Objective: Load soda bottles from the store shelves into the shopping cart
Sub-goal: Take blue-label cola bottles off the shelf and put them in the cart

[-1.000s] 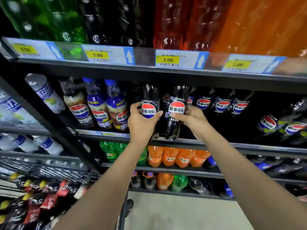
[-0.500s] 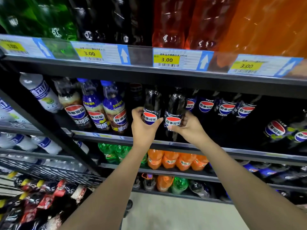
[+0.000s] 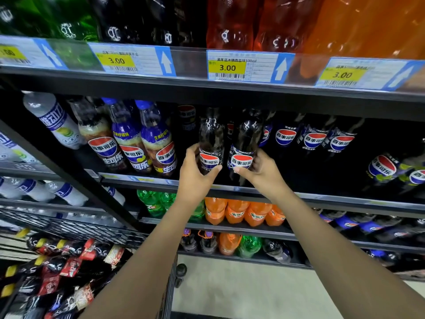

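Your left hand (image 3: 195, 180): centre of frame, fingers curled round a dark cola bottle (image 3: 211, 139).
Your right hand (image 3: 261, 174): just right of it, gripping a second cola bottle (image 3: 246, 139), upright beside the first.
Shelf (image 3: 322, 196): mid-frame; both bottles sit over its front edge.
Shopping cart (image 3: 76, 229): lower left, below your left arm, holding red-and-black bottles (image 3: 69, 268).
Price tags (image 3: 227, 67): upper frame, reading 3.00.

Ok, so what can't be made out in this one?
Head view only:
- Left cola bottle: base hidden behind the left hand.
- Right cola bottle: right side covered by the right hand.
- Shopping cart: cut off by left and bottom edges.
- Leftmost price tag: first digit cut off by left edge.
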{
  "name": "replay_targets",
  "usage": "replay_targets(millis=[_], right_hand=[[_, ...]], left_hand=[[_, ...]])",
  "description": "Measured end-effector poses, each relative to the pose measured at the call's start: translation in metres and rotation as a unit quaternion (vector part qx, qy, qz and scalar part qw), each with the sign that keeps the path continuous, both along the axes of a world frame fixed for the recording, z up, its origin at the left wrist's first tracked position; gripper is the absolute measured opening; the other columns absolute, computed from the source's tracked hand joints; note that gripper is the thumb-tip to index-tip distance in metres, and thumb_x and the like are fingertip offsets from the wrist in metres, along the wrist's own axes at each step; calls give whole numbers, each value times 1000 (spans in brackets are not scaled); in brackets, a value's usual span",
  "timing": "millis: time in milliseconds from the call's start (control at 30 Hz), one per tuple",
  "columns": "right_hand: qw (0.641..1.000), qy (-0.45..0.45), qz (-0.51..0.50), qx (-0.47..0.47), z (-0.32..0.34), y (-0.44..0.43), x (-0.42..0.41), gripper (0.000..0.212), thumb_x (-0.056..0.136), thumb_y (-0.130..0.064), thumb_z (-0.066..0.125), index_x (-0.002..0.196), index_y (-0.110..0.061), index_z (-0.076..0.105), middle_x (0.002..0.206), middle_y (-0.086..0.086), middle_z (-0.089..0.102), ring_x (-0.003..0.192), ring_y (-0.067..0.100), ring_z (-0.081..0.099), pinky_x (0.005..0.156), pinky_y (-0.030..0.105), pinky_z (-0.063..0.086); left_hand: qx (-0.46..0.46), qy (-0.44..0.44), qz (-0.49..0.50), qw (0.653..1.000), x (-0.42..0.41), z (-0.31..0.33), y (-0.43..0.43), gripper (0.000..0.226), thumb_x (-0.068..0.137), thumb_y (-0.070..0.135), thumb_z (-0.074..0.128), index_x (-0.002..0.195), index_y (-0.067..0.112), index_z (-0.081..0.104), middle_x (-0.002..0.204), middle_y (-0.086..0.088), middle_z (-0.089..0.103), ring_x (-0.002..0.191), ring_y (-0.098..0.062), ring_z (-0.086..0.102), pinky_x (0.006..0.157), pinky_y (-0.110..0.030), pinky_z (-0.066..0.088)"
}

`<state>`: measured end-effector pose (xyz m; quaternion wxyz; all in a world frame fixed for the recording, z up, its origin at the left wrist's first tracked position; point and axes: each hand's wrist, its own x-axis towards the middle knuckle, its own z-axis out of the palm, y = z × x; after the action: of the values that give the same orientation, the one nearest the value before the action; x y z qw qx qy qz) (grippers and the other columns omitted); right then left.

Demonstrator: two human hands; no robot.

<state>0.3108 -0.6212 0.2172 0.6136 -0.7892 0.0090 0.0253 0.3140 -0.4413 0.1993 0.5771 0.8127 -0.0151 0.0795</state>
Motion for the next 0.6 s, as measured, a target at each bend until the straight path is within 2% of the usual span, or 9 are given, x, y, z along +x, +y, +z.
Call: replay_targets(millis=[100, 200, 233, 300, 367, 600], right_hand=[[999, -5, -16, -41, -1, 2, -1, 58, 80, -16, 75, 131, -19, 48, 121, -5, 63, 114, 8, 58, 98, 28, 47], [992, -24, -76, -101, 2, 7, -8, 55, 74, -23, 80, 121, -18, 52, 105, -16, 60, 96, -3, 57, 77, 9, 42], [988, -31, -98, -113, 2, 10, -11, 56, 71, -24, 82, 117, -18, 52, 102, -16, 59, 90, -6, 56, 73, 8, 41], [981, -45, -127, -142, -2, 16, -13, 58, 68, -26, 85, 115, -13, 55, 103, -8, 63, 88, 3, 60, 73, 16, 47], [974, -59, -137, -173, -5, 21, -10, 55, 68, -26, 84, 112, -9, 57, 106, 2, 67, 95, 14, 64, 76, 22, 50], [967, -75, -119, -214, -5, 27, 6, 53, 72, -18, 82, 116, -4, 56, 110, 10, 68, 103, 22, 64, 81, 21, 46]], left_hand=[[38, 2, -14, 999, 1, 2, 7, 70, 80, 23, 77, 137, 15, 37, 119, 13, 52, 109, -1, 51, 90, -13, 41], [71, -10, -3, 997, 3, 1, 6, 70, 80, 26, 78, 136, 13, 38, 124, 2, 57, 113, -10, 54, 94, -23, 47], [73, -13, 3, 997, 3, 0, 4, 70, 80, 27, 78, 136, 12, 39, 125, -1, 58, 115, -13, 55, 95, -28, 48], [73, -14, 18, 997, 5, 0, 2, 70, 79, 27, 78, 135, 13, 40, 125, -4, 59, 115, -16, 57, 96, -34, 50], [76, -18, 27, 997, 8, 0, 1, 69, 78, 27, 79, 134, 12, 40, 124, -4, 60, 114, -16, 58, 95, -36, 52], [95, -17, 41, 995, 23, 2, 4, 69, 79, 27, 78, 133, 10, 40, 124, -8, 61, 114, -19, 59, 93, -33, 52]])
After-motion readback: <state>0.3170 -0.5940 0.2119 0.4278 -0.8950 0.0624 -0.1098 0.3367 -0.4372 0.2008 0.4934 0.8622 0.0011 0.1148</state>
